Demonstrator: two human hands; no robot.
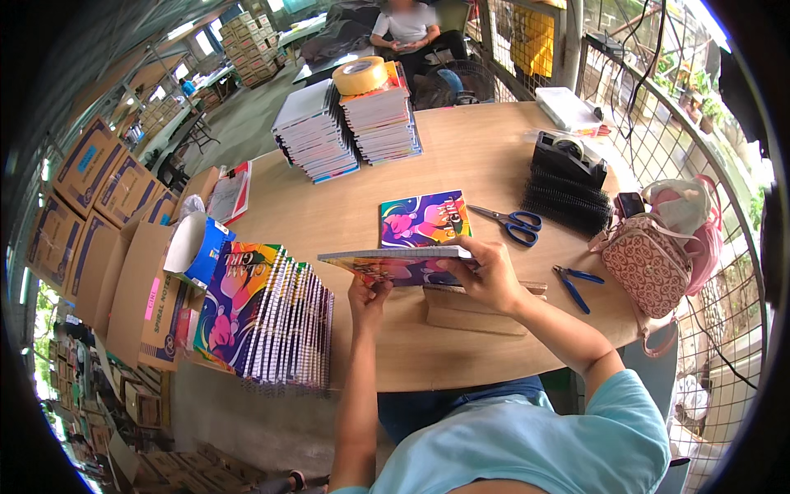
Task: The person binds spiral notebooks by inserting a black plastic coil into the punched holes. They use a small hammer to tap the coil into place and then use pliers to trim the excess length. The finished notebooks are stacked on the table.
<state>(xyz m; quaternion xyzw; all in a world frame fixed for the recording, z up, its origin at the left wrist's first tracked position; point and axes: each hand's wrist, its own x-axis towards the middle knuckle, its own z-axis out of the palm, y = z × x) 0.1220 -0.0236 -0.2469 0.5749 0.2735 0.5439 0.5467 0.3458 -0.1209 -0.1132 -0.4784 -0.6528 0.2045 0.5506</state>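
Observation:
Above the table I hold a notebook [395, 265] nearly edge-on, its colourful cover tilted toward me. My left hand [370, 300] grips it from below near its left part. My right hand [487, 278] is closed round its right end, thumb and fingers on either side. Just beyond it, a notebook with a purple and orange cover [421, 216] lies flat. Under my right hand rests a brown cardboard piece [473, 313], partly hidden. To the left stands a stack of spiral notebooks [267, 317] with matching covers.
Blue-handled scissors [518, 224], blue pliers [576, 288], black spiral coils [564, 202], a tape dispenser [569, 156] and a pink patterned bag [646, 263] lie right. Two notebook piles [317, 132] with a tape roll [360, 76] stand far. Cardboard boxes [136, 280] crowd the left. A person sits beyond.

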